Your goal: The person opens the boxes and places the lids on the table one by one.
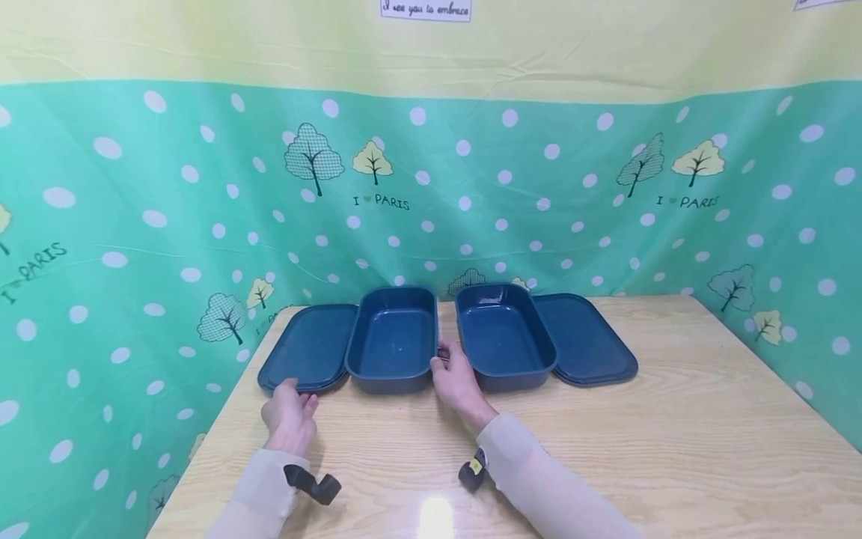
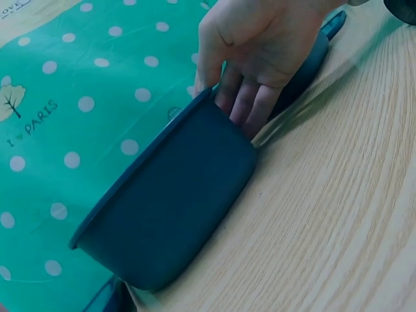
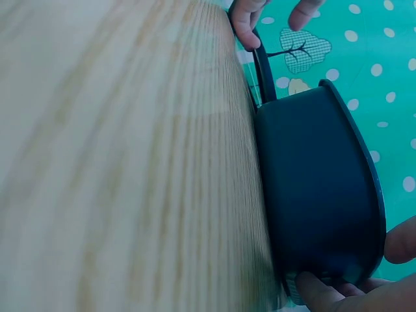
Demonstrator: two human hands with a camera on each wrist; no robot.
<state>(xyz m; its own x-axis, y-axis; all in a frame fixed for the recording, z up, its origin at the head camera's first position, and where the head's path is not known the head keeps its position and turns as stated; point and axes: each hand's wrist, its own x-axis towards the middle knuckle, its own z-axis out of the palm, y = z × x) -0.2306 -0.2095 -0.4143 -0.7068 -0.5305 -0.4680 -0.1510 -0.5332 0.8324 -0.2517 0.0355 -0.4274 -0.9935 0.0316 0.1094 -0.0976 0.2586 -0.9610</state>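
Observation:
Two dark blue rectangular containers stand side by side, the left container (image 1: 397, 340) and the right container (image 1: 505, 333). The left lid (image 1: 313, 344) lies beside the left container. My left hand (image 1: 291, 415) holds this lid's front edge; in the right wrist view one of its fingertips (image 3: 247, 32) overlaps the edge and another digit is held above. My right hand (image 1: 458, 374) grips the left container near its front right corner. In the left wrist view its thumb is at the rim and its fingers (image 2: 244, 104) lie along the side wall.
The right lid (image 1: 586, 337) lies flat beside the right container. All stand toward the back of the wooden table (image 1: 673, 449). A green dotted curtain (image 1: 572, 202) hangs behind and around the table. Black camera mounts (image 1: 313, 483) sit on both wrists.

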